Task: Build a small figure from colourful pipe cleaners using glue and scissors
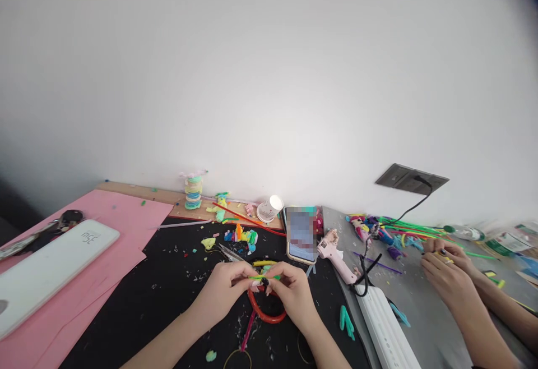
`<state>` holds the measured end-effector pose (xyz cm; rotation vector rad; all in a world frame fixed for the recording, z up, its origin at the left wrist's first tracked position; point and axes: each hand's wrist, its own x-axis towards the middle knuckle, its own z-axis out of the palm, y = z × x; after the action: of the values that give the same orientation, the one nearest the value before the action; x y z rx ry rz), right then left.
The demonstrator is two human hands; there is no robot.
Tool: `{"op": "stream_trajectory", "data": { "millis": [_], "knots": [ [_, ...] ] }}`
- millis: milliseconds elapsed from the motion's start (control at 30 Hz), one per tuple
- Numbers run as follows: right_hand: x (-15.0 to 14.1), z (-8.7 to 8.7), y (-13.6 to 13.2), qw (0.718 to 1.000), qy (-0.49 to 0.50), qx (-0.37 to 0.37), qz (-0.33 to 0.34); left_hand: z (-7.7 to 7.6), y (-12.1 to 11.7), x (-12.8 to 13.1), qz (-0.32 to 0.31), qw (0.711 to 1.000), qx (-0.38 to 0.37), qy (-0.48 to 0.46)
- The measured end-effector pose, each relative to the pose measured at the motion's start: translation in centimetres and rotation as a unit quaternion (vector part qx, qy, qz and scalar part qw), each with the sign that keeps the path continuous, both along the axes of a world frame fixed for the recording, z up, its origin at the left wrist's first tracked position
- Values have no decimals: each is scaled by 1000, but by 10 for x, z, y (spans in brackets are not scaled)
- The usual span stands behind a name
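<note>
My left hand and my right hand meet over the black mat, both pinched on a green pipe cleaner that runs between their fingertips. A small black piece sits where the fingers meet. A red pipe-cleaner loop hangs below the hands and lies on the mat. A yellow pipe cleaner lies just behind the fingers, with scissors to the left.
A phone leans at the back, a pink glue gun beside it. Pink paper and a white case lie left. Another person's hands work at right among pipe cleaners. A white power strip lies right.
</note>
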<state>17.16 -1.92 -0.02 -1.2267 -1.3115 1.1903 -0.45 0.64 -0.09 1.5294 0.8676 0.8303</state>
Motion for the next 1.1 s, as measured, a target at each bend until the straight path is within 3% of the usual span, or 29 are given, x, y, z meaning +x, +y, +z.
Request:
{"op": "stream_trajectory", "data": {
  "millis": [500, 1100],
  "knots": [
    [-2, -3, -2, 1000, 21, 4, 16, 7, -2, -2, 17, 997, 60, 33],
    [-4, 0, -2, 1000, 23, 0, 22, 0, 0, -3, 3, 995, 77, 64]
  ]
}}
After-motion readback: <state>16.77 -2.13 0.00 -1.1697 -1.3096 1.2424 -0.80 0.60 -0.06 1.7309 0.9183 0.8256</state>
